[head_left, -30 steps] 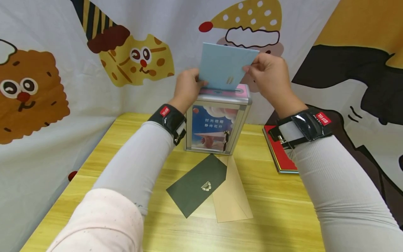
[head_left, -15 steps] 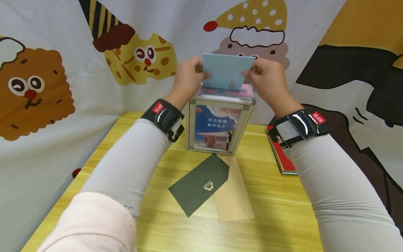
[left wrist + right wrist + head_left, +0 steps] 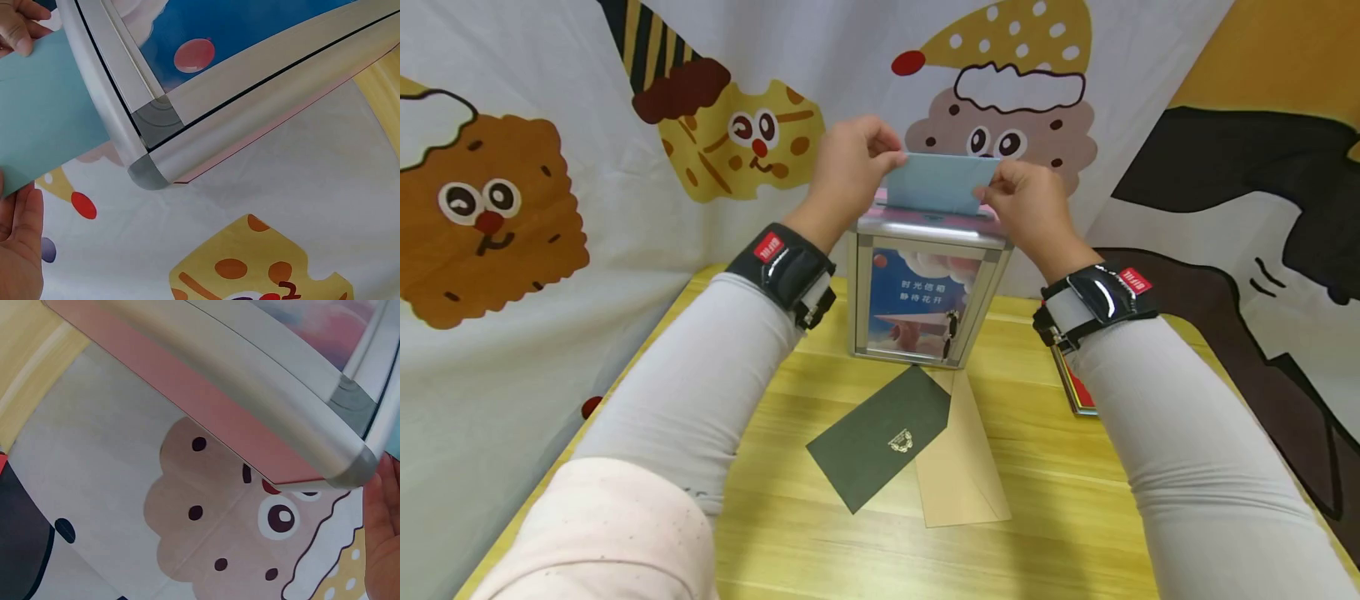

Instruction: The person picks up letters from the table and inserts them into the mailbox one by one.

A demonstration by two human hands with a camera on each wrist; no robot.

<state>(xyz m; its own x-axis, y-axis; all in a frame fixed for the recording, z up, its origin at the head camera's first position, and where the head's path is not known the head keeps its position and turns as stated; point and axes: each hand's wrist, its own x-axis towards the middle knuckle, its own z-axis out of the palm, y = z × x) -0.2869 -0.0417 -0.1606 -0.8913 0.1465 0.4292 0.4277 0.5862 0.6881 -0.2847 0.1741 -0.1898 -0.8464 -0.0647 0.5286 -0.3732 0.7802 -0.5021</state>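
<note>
A light blue envelope (image 3: 938, 183) stands upright over the metal-framed box (image 3: 917, 300), its lower part hidden in the slot of the pink top. My left hand (image 3: 853, 171) pinches its upper left corner between thumb and fingers. At the right edge, my right hand (image 3: 1032, 204) pinches it too. In the left wrist view the envelope (image 3: 47, 109) meets the box's silver edge, with the left hand (image 3: 24, 247) at the frame's side. Only part of the right hand (image 3: 384, 540) shows beside the box corner in the right wrist view.
A dark green envelope (image 3: 876, 442) overlaps a tan envelope (image 3: 962, 475) on the wooden table (image 3: 820, 550) before the box. Flat red and coloured sheets (image 3: 1078, 396) lie partly under the right forearm. A printed cloth (image 3: 647, 225) hangs behind.
The light blue envelope has moved down into the slot, so less of it shows. My left hand has shifted from its lower left side to the top corner; the right hand has moved lower.
</note>
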